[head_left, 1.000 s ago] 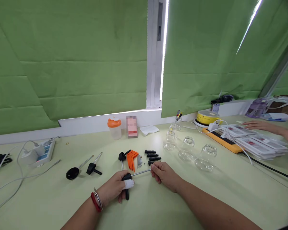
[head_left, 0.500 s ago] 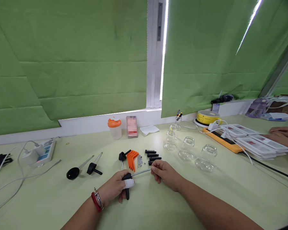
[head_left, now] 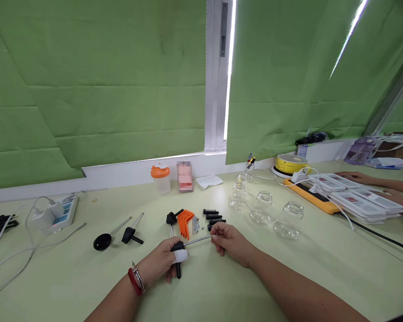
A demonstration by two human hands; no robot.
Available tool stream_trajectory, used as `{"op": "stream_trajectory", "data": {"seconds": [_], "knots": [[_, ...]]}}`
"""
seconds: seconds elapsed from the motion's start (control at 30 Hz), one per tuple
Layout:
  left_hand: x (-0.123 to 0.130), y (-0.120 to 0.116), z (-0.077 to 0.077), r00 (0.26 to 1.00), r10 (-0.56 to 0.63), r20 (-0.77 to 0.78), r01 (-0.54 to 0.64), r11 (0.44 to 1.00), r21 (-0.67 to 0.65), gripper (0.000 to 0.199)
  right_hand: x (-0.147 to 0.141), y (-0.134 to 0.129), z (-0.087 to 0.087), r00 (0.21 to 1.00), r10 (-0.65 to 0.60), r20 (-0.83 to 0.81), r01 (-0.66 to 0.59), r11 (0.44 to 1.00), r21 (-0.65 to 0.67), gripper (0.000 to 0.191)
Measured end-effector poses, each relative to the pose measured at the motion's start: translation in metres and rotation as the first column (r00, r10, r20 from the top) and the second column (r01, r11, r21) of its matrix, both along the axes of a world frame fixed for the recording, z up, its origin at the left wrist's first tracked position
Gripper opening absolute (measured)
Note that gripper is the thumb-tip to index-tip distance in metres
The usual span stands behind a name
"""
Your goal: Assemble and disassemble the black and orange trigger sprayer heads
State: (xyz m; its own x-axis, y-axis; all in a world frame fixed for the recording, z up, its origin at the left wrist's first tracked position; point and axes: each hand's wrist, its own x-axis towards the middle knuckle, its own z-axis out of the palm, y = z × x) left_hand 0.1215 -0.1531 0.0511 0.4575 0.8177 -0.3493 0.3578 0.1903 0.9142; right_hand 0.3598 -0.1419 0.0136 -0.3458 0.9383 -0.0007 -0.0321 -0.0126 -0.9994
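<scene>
My left hand (head_left: 164, 259), with white tape on its thumb, is closed round the black plastic head of a part with a thin metal rod (head_left: 198, 240). Its black arm sticks out below my fingers. At the other end of the rod, my right hand (head_left: 230, 241) is closed in a pinch; whether it also holds something small is hidden. Just beyond lie orange angled pieces (head_left: 186, 222), silver screws (head_left: 195, 225) and black ribbed pieces (head_left: 214, 216). Another black-headed rod part (head_left: 171, 218) stands behind my left hand.
Left lie a rod with a round black disc (head_left: 102, 242), a similar black-headed rod (head_left: 129, 235) and a power strip (head_left: 64, 217). Clear glass jars (head_left: 287, 223) stand right, near an orange-black bar (head_left: 312, 197) and stacked white cards (head_left: 362, 205) with another person's hands (head_left: 357, 177). Behind is an orange-lidded cup (head_left: 161, 181).
My hands and the rod part stay almost where they were. At the far right, the other person's hands have moved apart, one reaching to the back of the card stacks.
</scene>
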Motion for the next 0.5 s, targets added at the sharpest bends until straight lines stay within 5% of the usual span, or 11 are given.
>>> {"op": "stream_trajectory", "data": {"seconds": [0.5], "knots": [[0.0008, -0.0011, 0.0022, 1.0, 0.005, -0.016, -0.005, 1.0, -0.003, 0.023, 0.0002, 0.0035, -0.0068, 0.99, -0.02, 0.142, 0.019, 1.0, 0.011, 0.04]]}}
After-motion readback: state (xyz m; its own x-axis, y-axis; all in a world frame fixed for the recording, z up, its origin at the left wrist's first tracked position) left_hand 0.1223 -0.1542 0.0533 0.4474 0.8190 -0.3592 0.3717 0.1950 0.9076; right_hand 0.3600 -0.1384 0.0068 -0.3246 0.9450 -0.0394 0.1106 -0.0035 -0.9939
